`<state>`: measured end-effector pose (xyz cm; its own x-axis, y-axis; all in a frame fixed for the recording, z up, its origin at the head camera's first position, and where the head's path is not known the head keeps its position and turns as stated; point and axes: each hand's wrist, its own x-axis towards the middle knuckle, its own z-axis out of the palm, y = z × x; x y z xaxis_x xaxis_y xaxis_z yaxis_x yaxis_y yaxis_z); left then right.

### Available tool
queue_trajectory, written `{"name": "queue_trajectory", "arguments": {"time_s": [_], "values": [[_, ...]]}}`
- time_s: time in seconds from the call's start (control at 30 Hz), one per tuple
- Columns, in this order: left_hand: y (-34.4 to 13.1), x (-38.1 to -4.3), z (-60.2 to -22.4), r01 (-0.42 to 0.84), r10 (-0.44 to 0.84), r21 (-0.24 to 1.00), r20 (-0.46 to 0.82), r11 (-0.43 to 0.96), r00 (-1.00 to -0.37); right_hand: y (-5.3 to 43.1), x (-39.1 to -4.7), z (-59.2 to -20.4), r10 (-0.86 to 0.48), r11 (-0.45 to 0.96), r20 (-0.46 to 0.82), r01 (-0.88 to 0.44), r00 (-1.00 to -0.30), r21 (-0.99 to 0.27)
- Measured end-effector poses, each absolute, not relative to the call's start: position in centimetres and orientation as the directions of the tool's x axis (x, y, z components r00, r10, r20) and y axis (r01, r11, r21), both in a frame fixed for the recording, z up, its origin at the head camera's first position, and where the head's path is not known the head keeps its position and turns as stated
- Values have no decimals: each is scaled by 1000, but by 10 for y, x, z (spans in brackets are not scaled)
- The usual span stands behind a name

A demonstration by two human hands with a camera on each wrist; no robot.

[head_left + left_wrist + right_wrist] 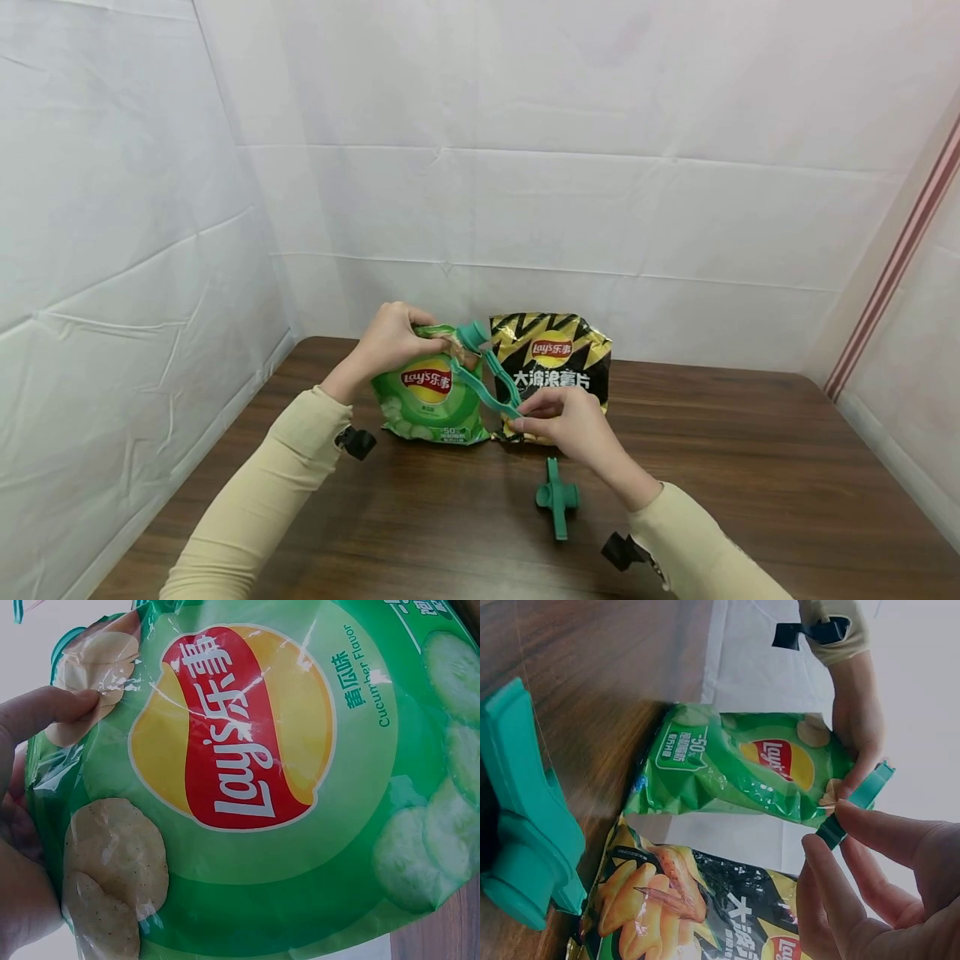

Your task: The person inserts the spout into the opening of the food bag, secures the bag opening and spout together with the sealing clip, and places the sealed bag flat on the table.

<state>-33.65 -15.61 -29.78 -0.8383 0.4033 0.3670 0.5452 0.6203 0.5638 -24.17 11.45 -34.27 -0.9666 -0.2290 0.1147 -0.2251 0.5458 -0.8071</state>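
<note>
A green cucumber-flavour Lay's chip bag (427,421) stands upright on the table. My left hand (390,343) pinches its top edge, the thumb lying on the front in the left wrist view. A teal bag clip (472,336) with a round cap is spread into two arms beside the bag's top right corner. My right hand (573,423) pinches the clip's near end between thumb and fingers. Whether the bag's edge lies between the clip's arms, I cannot tell. In the right wrist view, the clip (870,787) shows above the fingertips.
A black and yellow Lay's bag (551,350) stands right of the green one, behind my right hand. A second green clip (557,497) lies on the brown wooden table (720,450) nearer to me. White sheeting (562,208) hangs behind and at the sides.
</note>
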Motion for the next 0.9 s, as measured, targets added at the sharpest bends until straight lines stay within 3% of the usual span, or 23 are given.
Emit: {"name": "queue_trajectory", "arguments": {"time_s": [0.9], "values": [[-156, -336, -301, 583, 420, 544, 405, 604, -812, 85, -277, -332, -169, 517, 202, -261, -965, -815]]}}
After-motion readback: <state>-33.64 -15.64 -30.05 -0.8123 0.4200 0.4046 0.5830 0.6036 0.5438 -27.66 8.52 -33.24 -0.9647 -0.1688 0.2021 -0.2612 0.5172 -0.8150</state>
